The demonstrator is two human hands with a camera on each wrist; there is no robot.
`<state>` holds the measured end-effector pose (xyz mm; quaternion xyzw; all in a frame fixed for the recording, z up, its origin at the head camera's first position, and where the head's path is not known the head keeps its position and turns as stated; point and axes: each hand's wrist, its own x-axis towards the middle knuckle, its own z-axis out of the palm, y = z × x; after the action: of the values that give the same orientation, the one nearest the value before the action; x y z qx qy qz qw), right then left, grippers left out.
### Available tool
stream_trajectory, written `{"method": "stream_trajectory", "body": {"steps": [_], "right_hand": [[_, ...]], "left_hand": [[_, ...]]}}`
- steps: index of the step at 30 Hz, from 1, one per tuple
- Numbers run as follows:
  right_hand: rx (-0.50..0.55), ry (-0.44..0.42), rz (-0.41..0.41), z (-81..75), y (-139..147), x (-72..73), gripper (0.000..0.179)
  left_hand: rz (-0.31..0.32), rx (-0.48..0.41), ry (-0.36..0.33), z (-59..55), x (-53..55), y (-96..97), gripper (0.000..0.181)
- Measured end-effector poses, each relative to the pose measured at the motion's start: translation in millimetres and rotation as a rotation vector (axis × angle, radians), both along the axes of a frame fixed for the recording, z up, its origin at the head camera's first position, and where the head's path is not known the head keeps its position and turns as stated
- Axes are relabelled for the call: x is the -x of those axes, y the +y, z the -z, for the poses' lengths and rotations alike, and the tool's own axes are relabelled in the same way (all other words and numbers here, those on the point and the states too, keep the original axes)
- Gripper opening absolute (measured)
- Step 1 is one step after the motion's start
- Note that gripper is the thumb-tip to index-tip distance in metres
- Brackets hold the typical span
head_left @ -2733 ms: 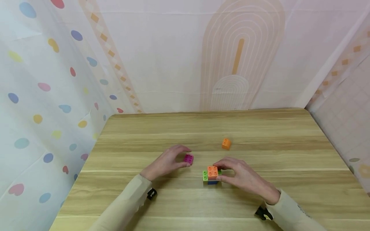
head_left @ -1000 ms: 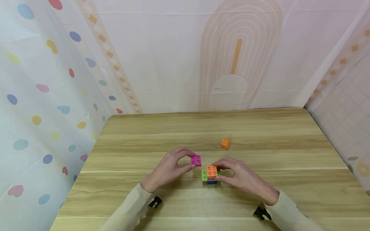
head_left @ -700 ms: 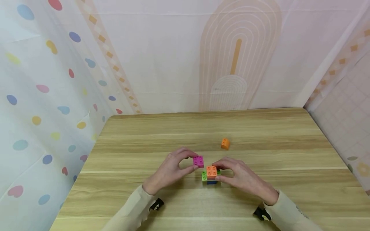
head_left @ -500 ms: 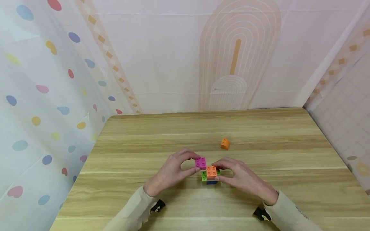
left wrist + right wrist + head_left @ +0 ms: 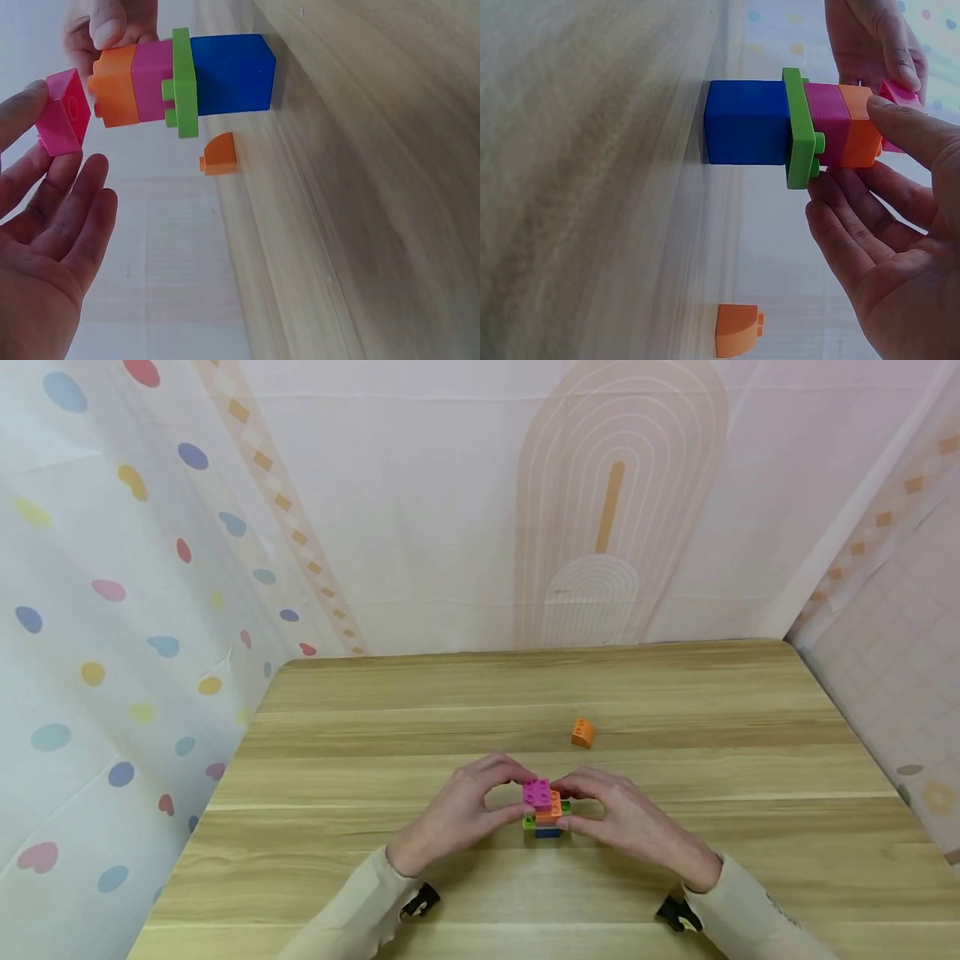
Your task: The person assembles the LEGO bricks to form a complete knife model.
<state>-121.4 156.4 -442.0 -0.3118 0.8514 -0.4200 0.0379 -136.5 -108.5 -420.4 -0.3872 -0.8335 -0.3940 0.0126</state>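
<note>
A stack of toy building blocks stands upright on the table: a blue block [image 5: 232, 75] at the bottom, then a wider green plate [image 5: 185, 82], a magenta brick [image 5: 152, 79] and an orange brick [image 5: 118, 86] on top. My left hand [image 5: 461, 810] pinches a bright pink brick [image 5: 536, 794] between thumb and fingers. It hovers over the orange brick's studs, a little tilted; whether they touch, I cannot tell. From the other side my right hand [image 5: 626, 818] holds the upper stack, its thumb on the orange brick and fingers opposite.
Beyond the stack, a small orange brick with a curved side [image 5: 582, 733] lies apart on the wooden table [image 5: 375, 710]. A patterned cloth [image 5: 420, 510] hangs behind the table's far edge and along the left side.
My left hand has taken the pink brick from the table and carried it right, over the top of the stack. My right hand has stayed at the stack.
</note>
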Motion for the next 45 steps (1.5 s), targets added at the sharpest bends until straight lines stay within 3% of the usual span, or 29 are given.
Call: {"method": "stream_trajectory", "body": {"steps": [10, 25, 36, 45], "right_hand": [[0.006, 0.016, 0.008, 0.1, 1.2, 0.0, 0.036], [-0.024, 0.026, 0.036, -5.5, 4.3, -3.3, 0.041], [0.011, 0.034, 0.046, -10.0, 3.8, -2.9, 0.038], [0.051, 0.128, 0.003, -6.1, 3.1, 1.4, 0.030]], "left_hand": [[0.044, -0.022, 0.019, 3.4, -1.1, 7.7, 0.031], [0.034, -0.008, 0.008, 4.8, -1.1, 11.8, 0.032], [0.035, 0.001, 0.004, 4.3, -0.4, 13.8, 0.031], [0.022, -0.018, -0.018, 5.9, 0.0, 15.1, 0.028]]}}
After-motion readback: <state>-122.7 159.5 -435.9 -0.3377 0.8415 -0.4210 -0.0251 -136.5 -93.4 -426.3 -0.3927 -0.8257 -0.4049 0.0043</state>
